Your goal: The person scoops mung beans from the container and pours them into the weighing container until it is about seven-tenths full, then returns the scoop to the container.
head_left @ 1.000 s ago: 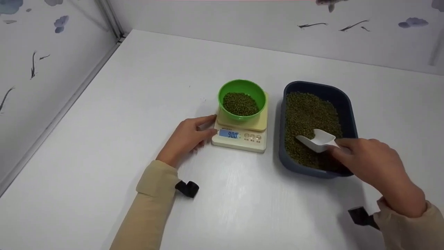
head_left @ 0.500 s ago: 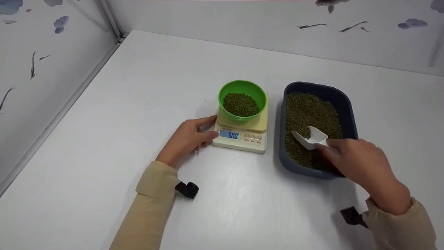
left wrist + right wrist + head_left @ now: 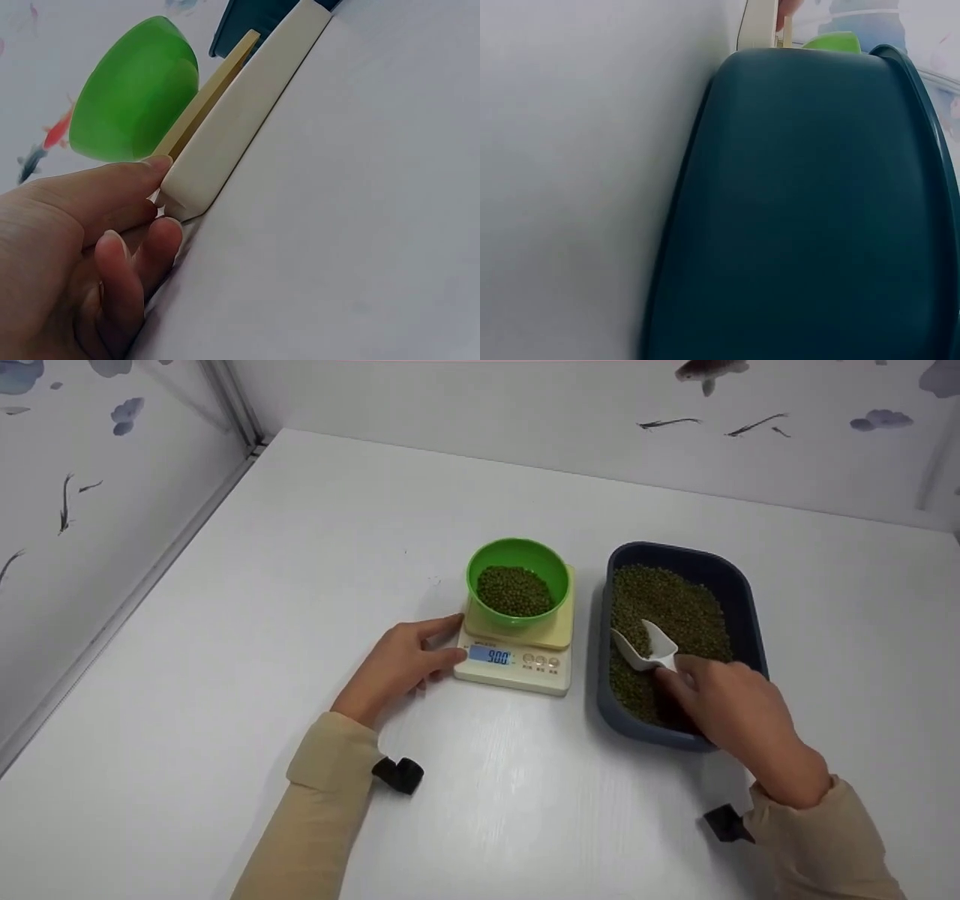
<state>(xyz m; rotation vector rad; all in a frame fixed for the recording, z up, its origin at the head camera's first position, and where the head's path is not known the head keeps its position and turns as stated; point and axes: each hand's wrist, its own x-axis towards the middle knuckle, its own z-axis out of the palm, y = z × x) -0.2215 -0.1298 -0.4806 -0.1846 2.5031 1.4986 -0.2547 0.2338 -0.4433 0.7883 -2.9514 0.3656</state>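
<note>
My right hand [image 3: 739,709] grips a white scoop [image 3: 660,643] by its handle, low inside a dark blue tub [image 3: 611,709]. Small green beans [image 3: 675,600], which look like mung beans, fill much of the tub, and some lie in the scoop. To the left, a green bowl [image 3: 555,566] with more beans [image 3: 515,591] stands on a cream kitchen scale [image 3: 517,679] whose display reads about 90.0. My left hand [image 3: 405,656] touches the scale's left side with thumb and index finger; its other fingers curl loosely in the left wrist view. The right wrist view hides my right hand behind the tub wall [image 3: 817,195].
All of this stands on a white table [image 3: 300,570]. Behind it rises a pale wall panel [image 3: 487,405] printed with fish and leaves, and another panel [image 3: 97,547] borders the left side. Black camera mounts [image 3: 401,775] stick out at the sleeves. A few specks lie left of the bowl.
My right hand has moved left with the scoop, toward the tub's left wall, and beans now show in the scoop. My left hand and the scale stay put; the display still reads about 90.0.
</note>
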